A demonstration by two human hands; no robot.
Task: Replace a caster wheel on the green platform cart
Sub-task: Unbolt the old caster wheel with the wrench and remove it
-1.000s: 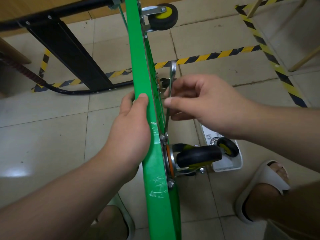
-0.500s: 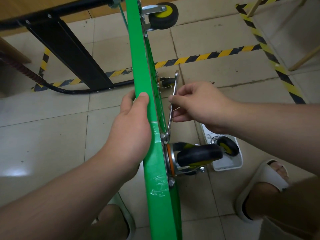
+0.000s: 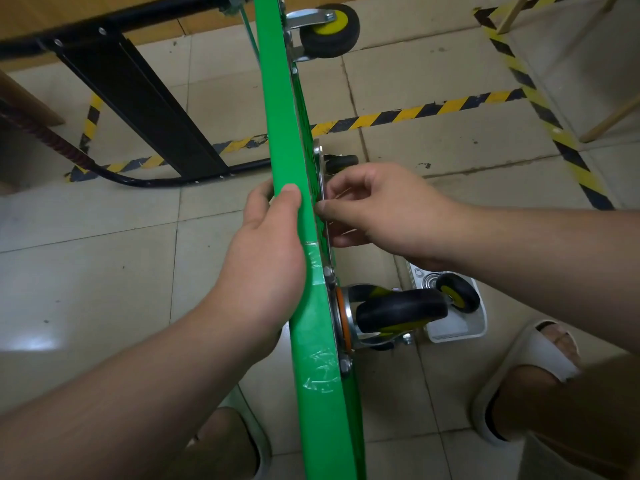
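Tiled floor (image 3: pixel 104 271), hazard tape (image 3: pixel 415 114); left hand (image 3: pixel 266 258) grips green cart (image 3: pixel 277 98); right hand (image 3: pixel 384 216) seemingly pinches wrench (image 3: pixel 320 171).

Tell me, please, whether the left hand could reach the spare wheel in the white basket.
Probably not: the left hand grips the green platform, which stands between it and the spare wheel.

glossy green cart deck (image 3: pixel 277 109), shiny metal wrench (image 3: pixel 320 174), glazed floor tiles (image 3: pixel 86 271).
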